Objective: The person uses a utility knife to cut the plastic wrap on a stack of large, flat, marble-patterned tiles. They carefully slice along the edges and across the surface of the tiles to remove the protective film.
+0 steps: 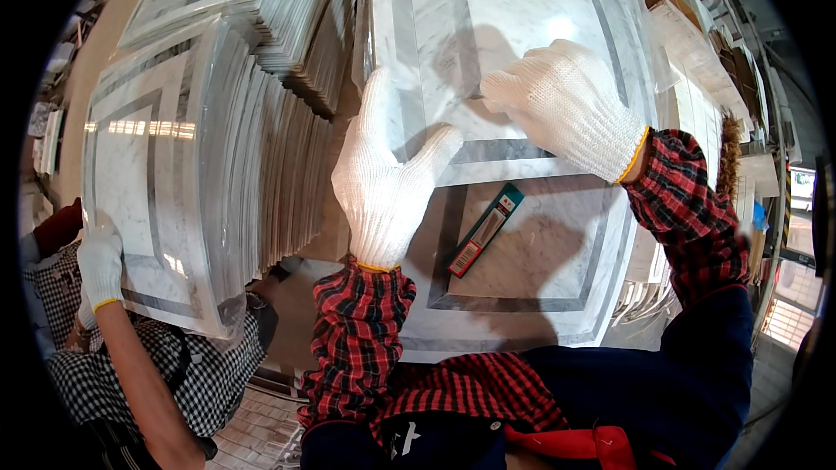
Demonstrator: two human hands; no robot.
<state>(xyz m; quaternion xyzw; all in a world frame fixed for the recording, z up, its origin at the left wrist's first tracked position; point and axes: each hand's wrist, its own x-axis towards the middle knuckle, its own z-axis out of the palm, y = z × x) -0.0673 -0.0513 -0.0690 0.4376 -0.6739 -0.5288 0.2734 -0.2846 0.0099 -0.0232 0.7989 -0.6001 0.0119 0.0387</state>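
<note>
I count two hands of mine in white-knit covering with yellow hem: one left hand (379, 178) and one right hand (566, 109). I see two white marble panels with grey bands, one upper panel (522, 9) and one lower panel (544, 248), and one slim box (486, 231) of dark green and red. There are two tall stacks of thin slabs, one nearer stack (248, 157) and one farther stack (300, 22); their slabs I cannot count exactly. I find at least one other person in black-and-white checked cloth (165, 383).
</note>
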